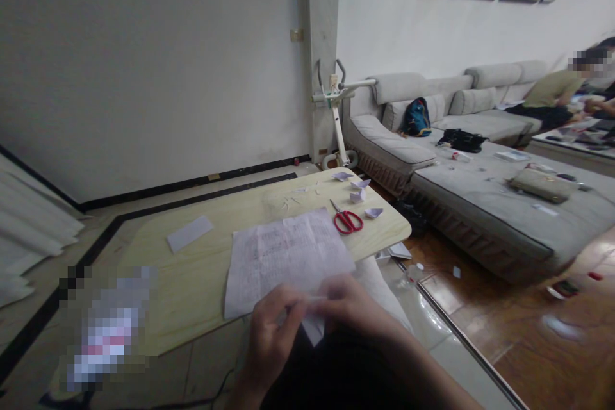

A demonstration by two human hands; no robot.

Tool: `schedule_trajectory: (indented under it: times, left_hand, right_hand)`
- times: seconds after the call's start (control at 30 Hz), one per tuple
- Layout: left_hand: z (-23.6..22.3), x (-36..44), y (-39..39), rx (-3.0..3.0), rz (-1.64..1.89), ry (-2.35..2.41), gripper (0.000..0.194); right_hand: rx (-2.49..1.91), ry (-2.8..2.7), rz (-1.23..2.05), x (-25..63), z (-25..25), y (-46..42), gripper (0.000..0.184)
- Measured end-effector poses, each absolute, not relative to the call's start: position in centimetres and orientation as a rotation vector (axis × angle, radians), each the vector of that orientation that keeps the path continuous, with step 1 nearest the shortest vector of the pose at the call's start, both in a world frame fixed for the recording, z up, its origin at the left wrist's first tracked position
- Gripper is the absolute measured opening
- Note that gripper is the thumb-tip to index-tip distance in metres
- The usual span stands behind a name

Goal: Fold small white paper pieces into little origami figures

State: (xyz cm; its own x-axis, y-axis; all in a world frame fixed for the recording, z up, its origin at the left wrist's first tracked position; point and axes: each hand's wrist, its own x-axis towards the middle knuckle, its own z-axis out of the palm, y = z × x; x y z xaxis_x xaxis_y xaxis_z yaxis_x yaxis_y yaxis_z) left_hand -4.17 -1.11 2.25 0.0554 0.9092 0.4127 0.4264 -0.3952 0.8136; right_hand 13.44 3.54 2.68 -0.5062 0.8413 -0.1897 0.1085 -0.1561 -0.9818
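Both my hands are close together at the near edge of a light wooden table (192,282). My left hand (275,332) and my right hand (346,306) are closed on a small piece of white paper (313,327) between them, fingers pinched. Just beyond them lies a large creased sheet of printed paper (283,256). Red-handled scissors (346,220) rest on the table to the right of the sheet. Several small folded paper shapes (359,191) sit near the far right corner.
A small white slip (189,233) lies on the table's left part. A grey sofa (461,192) with bags and scraps stands at right, where another person (557,93) sits. A white exercise machine (337,109) stands by the wall. Paper scraps litter the floor.
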Motion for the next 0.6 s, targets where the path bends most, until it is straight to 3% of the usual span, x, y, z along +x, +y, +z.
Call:
schedule_trajectory:
  times: [0.27, 0.6]
  left_hand:
    - [2.00, -4.64, -0.72, 1.798, 0.995, 1.434, 0.020]
    - [2.24, -4.38, -0.74, 1.693, 0.928, 1.473, 0.031]
  right_hand:
    - [-1.108, -1.539, 1.722, 13.78, 2.45, 3.73, 0.030]
    - [-1.090, -1.695, 1.630, 13.79, 2.55, 3.39, 0.034]
